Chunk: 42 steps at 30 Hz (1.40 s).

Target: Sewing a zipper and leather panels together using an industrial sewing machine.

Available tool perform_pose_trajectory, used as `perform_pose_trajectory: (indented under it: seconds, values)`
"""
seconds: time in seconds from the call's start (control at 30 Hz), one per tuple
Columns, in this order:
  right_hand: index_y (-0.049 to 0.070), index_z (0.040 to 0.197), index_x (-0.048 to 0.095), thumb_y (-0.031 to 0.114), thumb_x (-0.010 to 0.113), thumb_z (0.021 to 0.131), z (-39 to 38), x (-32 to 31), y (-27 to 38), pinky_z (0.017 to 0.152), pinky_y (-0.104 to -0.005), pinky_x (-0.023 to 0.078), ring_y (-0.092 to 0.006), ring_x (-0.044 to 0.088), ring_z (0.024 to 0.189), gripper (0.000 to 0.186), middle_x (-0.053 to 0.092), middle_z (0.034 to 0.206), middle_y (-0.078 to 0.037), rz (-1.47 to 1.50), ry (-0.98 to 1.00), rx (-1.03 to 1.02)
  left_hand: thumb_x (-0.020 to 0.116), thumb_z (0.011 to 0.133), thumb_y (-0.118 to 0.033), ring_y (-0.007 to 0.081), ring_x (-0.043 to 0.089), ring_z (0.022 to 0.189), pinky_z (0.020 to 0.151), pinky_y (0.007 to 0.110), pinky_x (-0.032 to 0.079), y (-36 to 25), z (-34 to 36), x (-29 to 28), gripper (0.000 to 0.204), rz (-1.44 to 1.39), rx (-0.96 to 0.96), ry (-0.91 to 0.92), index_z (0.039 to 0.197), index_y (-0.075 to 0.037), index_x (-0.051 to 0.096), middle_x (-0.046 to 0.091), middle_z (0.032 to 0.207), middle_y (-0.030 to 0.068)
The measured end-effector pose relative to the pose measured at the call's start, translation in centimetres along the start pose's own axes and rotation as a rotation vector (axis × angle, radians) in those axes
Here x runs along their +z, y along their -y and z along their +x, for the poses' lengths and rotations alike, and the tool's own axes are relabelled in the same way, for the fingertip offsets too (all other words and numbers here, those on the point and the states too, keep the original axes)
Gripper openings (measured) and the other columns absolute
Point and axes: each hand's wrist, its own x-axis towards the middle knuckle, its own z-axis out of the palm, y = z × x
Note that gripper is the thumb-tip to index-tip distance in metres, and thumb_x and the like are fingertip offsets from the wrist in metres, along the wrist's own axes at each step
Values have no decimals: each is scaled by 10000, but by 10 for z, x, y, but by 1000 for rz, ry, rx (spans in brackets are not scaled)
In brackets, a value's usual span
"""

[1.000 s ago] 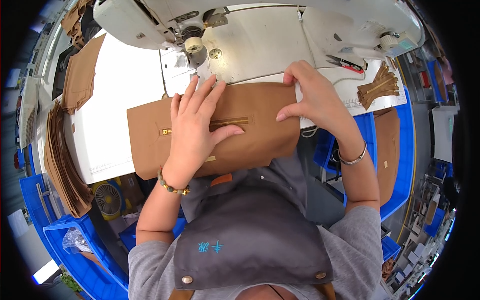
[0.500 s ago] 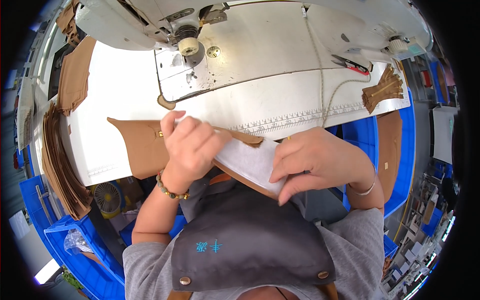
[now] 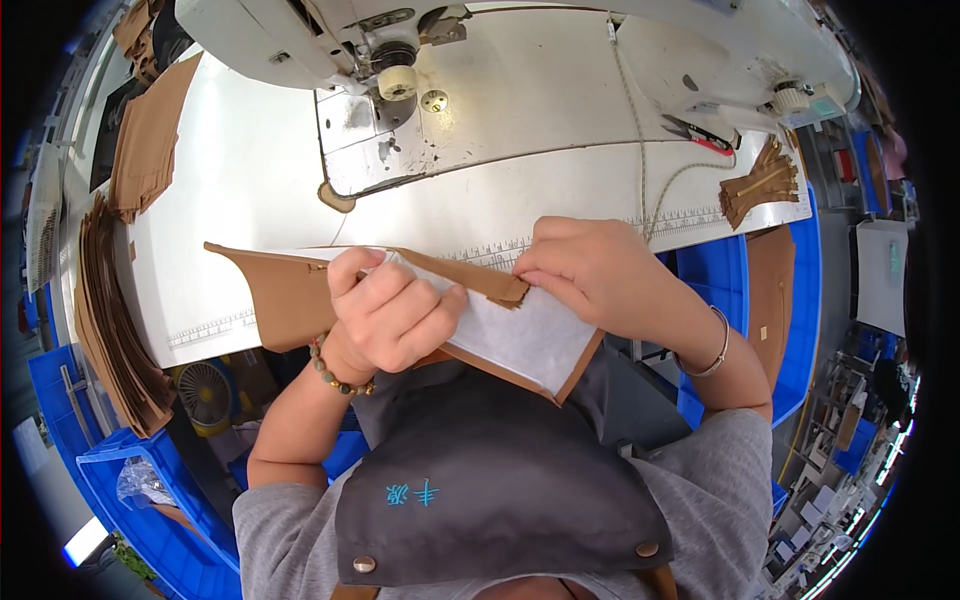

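I hold a brown leather panel point(image 3: 275, 290) with a white lining point(image 3: 520, 335), lifted and folded open just in front of my chest. My left hand point(image 3: 385, 310) grips its middle, fingers curled over the upper edge. My right hand point(image 3: 590, 275) pinches a narrow brown flap point(image 3: 470, 275) at the panel's top right. Both hands are close together above the front edge of the white sewing table point(image 3: 250, 200).
A white sewing machine point(image 3: 400, 40) spans the back of the table. Stacks of brown leather pieces point(image 3: 110, 320) lie at the left, and several zipper pieces point(image 3: 760, 185) at the right. Blue bins point(image 3: 130, 480) stand below left and a blue bin point(image 3: 730, 290) at right.
The panel lay flat on the table under both hands; it has since been lifted off, turned over toward me and opened, white lining now showing.
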Motion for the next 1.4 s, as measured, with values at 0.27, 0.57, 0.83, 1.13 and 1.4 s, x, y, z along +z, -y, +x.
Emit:
perform_pose_trajectory:
  seconds: [0.27, 0.57, 0.83, 1.13, 1.4]
  values:
    - [43, 945, 621, 113, 568, 991, 4, 4, 1, 600, -281, 423, -111, 541, 677, 99, 530, 746, 19, 750, 95, 388, 675, 628, -201, 134, 476, 651, 806, 345, 410, 1, 0, -1, 200, -21, -19, -6, 818, -166, 725, 474, 677, -58]
    - [38, 979, 661, 197, 556, 970, -2, 0, -14, 536, -196, 292, -20, 402, 624, 190, 483, 716, 68, 1290, 331, 658, 716, 669, -185, 152, 486, 709, 891, 403, 418, 3, -4, -1, 214, -145, -42, 37, 877, -164, 763, 499, 708, -57]
    - [46, 1211, 690, 266, 583, 1069, -3, -45, -25, 687, -242, 466, -36, 568, 779, 283, 674, 965, 34, 564, -488, 447, 907, 786, -254, 390, 439, 1464, 1218, 596, 242, 7, 6, 15, 805, -31, -501, 124, 1467, -57, 528, 514, 1552, 158]
    - [39, 994, 662, 302, 767, 903, 46, -8, -2, 790, -423, 538, -314, 695, 903, 298, 690, 943, -145, -400, -525, -76, 657, 915, 26, 395, 489, 1439, 1231, 584, 252, 7, -1, 12, 520, 24, -448, 54, 1424, -32, 564, 551, 1517, 185]
    - [61, 881, 624, 417, 762, 884, 30, 13, 13, 660, -459, 532, -362, 697, 777, 382, 700, 792, -125, -231, -263, 23, 604, 956, 39, 440, 518, 1393, 1233, 615, 287, -3, -10, -19, 416, 60, -304, -61, 1365, -14, 552, 570, 1424, 222]
